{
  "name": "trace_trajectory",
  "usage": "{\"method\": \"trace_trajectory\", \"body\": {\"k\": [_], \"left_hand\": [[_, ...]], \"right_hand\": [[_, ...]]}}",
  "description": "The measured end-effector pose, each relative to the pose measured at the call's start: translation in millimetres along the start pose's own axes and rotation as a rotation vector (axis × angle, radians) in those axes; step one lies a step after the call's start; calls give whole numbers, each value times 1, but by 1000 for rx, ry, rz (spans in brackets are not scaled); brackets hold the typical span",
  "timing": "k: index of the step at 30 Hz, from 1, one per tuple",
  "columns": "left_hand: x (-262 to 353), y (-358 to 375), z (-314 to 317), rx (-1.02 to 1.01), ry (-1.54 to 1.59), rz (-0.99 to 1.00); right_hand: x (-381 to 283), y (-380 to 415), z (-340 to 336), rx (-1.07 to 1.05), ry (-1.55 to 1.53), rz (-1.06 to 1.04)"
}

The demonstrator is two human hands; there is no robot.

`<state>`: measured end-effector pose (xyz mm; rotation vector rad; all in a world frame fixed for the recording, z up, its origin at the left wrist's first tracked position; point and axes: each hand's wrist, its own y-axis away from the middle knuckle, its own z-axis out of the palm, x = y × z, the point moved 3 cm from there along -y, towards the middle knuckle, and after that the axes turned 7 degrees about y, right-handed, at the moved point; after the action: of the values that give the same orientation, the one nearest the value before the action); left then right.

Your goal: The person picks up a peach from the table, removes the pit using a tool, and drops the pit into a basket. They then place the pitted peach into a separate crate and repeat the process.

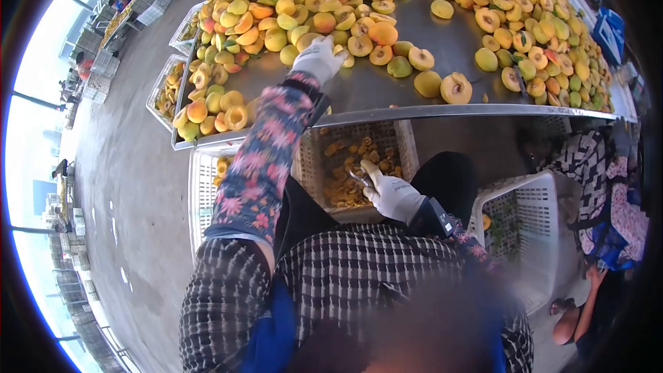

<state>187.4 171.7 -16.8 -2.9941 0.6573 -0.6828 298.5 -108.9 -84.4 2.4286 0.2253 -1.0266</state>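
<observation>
My left hand (320, 61), in a white glove, reaches over the metal table at the near edge of the peach pile (311, 0). Its fingers look apart and touch or nearly touch the fruit; their tips are partly hidden. Close to it lie a peach half (360, 45) and other cut and whole peaches. Lower down, in front of my body, my gloved right hand (395, 197) is closed on a small metal tool with a thin curved end (359, 178). That hand is above a crate (407, 148) with peach pits and scraps (349, 166) inside.
The metal table (428, 34) has a raised rim along my side. White plastic crates stand at the left (204, 193) and right (532, 214) of my legs. More crates of peaches (166, 90) sit at the table's left end. A person (587, 186) sits at the right.
</observation>
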Motion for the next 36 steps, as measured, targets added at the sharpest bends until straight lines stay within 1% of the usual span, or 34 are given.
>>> {"method": "trace_trajectory", "body": {"k": [2,5,8,9,12,13,14,15,16,18,19,20,22,23,24,26,27,30,32,34,35,36], "left_hand": [[7,-20,17,-166,-46,-28],[9,-17,25,-127,21,-30],[4,-2,13,-108,160,54],[-2,6,7,-93,281,-6],[-14,40,-13,-117,1178,-296],[-8,59,-22,-144,1533,-360],[-1,80,-27,-168,1889,-422],[0,96,-25,-160,2109,-515],[8,110,-25,-134,2175,-465],[37,137,-29,-93,2307,-360],[46,147,-29,-29,2288,-365],[51,151,-25,-53,2282,-289],[57,156,-19,-94,2270,-130],[59,158,-17,-159,2332,-256],[59,159,-18,-108,2264,-243],[60,163,-21,-9,2117,-222],[63,164,-22,23,2116,-259],[60,169,-8,-22,2020,-210],[62,169,-1,-11,2094,-297],[65,169,1,-22,2222,-424],[67,171,-6,-1,2187,-412],[71,174,-16,22,2157,-395]], "right_hand": [[-2,3,-2,9,14,-17],[5,3,5,61,-24,-42],[-1,6,-1,92,-42,-44],[-5,6,-4,101,-47,-43],[-11,7,-13,158,-274,-162],[-10,3,-8,324,-511,-296],[-19,3,-17,419,-481,-326],[-28,2,-32,515,-451,-357],[-40,2,-49,614,-420,-385],[-61,-3,-82,673,-353,-368],[-74,-3,-93,684,-412,-340],[-89,-3,-106,773,-335,-465],[-110,-3,-121,771,-90,-464],[-113,-9,-120,780,35,-523],[-114,-16,-118,770,262,-524],[-117,-12,-111,788,363,-491],[-117,-12,-110,795,348,-492],[-110,-10,-105,811,300,-497],[-104,-8,-100,824,270,-502],[-92,-4,-91,758,235,-439],[-94,3,-88,724,221,-409],[-95,13,-88,516,-30,-317]]}}
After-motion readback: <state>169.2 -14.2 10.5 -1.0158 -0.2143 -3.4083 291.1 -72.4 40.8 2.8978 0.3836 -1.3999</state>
